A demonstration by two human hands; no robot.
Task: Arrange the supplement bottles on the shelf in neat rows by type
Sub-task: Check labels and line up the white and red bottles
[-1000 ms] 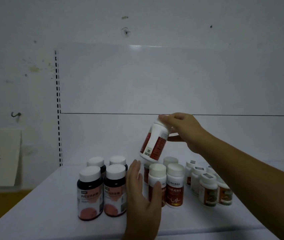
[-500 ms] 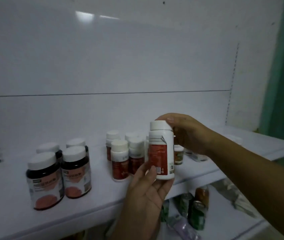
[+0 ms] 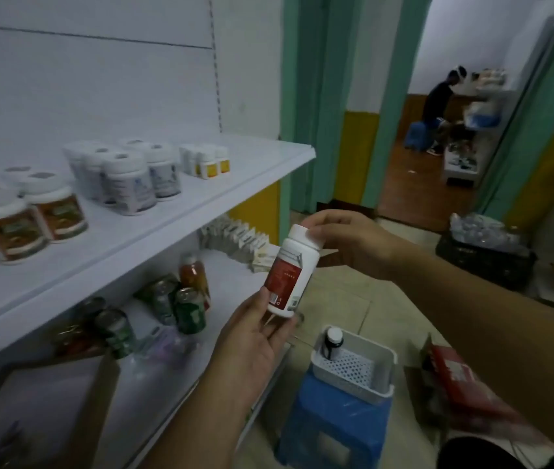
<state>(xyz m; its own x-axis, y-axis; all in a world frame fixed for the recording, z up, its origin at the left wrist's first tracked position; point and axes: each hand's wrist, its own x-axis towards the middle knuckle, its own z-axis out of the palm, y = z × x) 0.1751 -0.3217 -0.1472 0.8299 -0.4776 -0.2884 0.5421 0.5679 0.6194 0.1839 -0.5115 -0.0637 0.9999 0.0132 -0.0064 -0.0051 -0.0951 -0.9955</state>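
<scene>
**Holding one white bottle clear of the shelf**

Gripping a white supplement bottle with a red label point(image 3: 292, 273), both hands meet near the middle of the view, out in front of the shelf rather than over it. The left hand point(image 3: 252, 343) cups the bottle's base from the 7 o'clock side, fingers curled up around the bottom edge. The right hand point(image 3: 346, 242) comes in from 4 o'clock and closes its fingertips on the white cap. The bottle tilts, cap toward 1 o'clock.

The upper white shelf point(image 3: 174, 218) runs off toward 9 o'clock. On it stand three groups, each apart from the next: brown-labelled bottles with white lids point(image 3: 28, 214) at the 9 o'clock edge, grey-labelled white bottles point(image 3: 127, 177) beside them toward 10 o'clock, and small yellow-labelled bottles point(image 3: 208, 162) farthest back.

On the lower shelf, green drink cans point(image 3: 187, 309) lie and stand in a loose cluster, with an orange bottle point(image 3: 194, 275) behind them and a row of small cartons point(image 3: 235, 240) further along.

At 5 o'clock a white perforated basket point(image 3: 384, 370) sits on a blue plastic stool point(image 3: 333, 428); a dark bottle with a white cap point(image 3: 332, 341) stands upright in the basket's corner.
</scene>
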